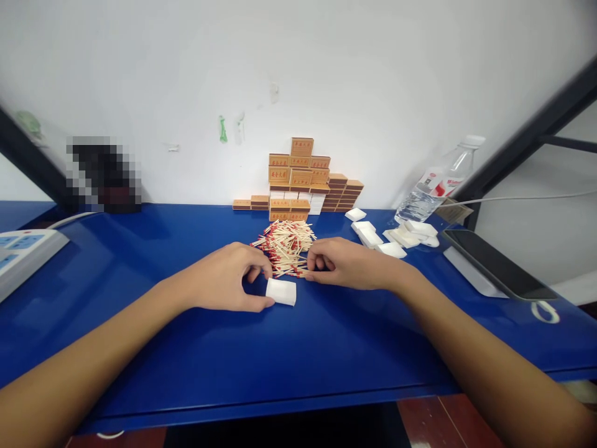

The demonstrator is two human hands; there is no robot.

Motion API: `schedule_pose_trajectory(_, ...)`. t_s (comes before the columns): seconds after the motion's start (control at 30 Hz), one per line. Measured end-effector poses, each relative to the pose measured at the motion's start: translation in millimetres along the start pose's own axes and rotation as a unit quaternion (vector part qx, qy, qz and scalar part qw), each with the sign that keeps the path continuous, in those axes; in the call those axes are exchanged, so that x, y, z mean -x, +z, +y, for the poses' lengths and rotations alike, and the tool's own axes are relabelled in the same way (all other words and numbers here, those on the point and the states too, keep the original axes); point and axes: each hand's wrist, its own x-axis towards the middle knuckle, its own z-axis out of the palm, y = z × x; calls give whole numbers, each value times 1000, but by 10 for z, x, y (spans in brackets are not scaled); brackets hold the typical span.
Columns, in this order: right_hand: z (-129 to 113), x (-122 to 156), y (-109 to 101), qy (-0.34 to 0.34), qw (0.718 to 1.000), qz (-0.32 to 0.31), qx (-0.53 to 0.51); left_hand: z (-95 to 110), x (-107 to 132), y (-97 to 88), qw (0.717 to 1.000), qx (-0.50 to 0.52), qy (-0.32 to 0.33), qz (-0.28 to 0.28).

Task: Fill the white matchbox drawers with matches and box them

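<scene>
Many red-tipped matchsticks [286, 246] lie heaped on the blue table [261, 361], before stacked matchboxes [302, 177]. Just in front of the heap, the left hand [224, 277] grips a white matchbox tray [281, 292] by its left side, between thumb and fingers. The right hand [345, 264] curls at the heap's right edge; whether its fingertips pinch any matchsticks, I cannot tell.
</scene>
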Motion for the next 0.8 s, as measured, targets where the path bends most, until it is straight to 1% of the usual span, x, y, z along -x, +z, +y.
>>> schedule_pose_trajectory(0.13, 8, -10, -6, -21, 1000, -8, -8, -9, -4, 19, 1000, 3, 4, 0)
schedule_pose_trajectory(0.3, 10, -5, 47, -10, 1000, -26, -6, 9, -11, 44, 1000, 1, 0, 2)
schedule_pose_trajectory(0.57, 31, 7, 68, -14, 1000, -19, -1, -2, -17, 48, 1000, 2, -2, 4)
schedule_pose_trajectory(0.8, 44, 5, 99, 1, 999, -31, 28, 8, -17, 50, 1000, 9, -3, 12)
